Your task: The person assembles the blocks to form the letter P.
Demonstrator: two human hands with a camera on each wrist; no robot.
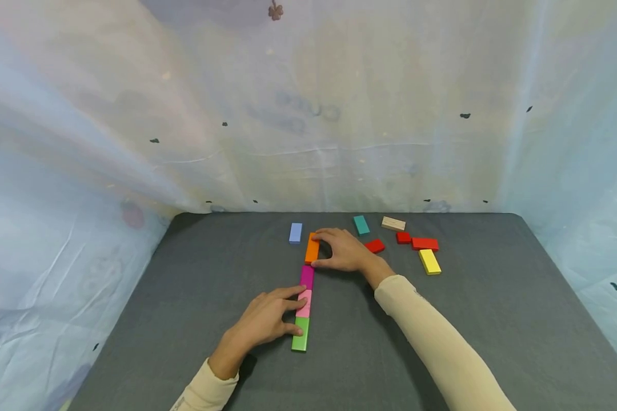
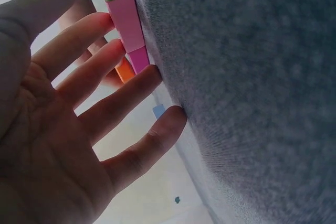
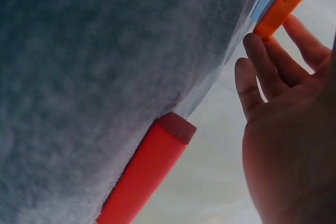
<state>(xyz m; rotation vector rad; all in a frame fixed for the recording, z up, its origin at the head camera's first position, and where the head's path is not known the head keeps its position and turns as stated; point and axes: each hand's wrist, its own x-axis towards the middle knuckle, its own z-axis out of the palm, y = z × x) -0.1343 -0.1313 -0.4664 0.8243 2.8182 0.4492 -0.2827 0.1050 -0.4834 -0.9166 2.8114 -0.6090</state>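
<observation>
An orange block [image 1: 312, 249] sits at the far end of a row, tilted slightly out of line. My right hand [image 1: 343, 251] pinches it between the thumb at its near end and the fingers at its far end. Below it run a magenta block [image 1: 307, 276], a pink block [image 1: 305, 311] and a green block [image 1: 300, 337], end to end. My left hand [image 1: 264, 319] lies along the row's left side, its spread fingers touching the blocks. The left wrist view shows that palm [image 2: 52, 145] holding nothing.
A light blue block [image 1: 295, 233] lies left of the orange one. To the right lie a teal block [image 1: 361, 225], a wooden block [image 1: 393, 224], several red blocks [image 1: 424, 244] and a yellow block [image 1: 429, 262]. A pale sheet [image 1: 308, 114] hangs behind the grey table [image 1: 185, 319].
</observation>
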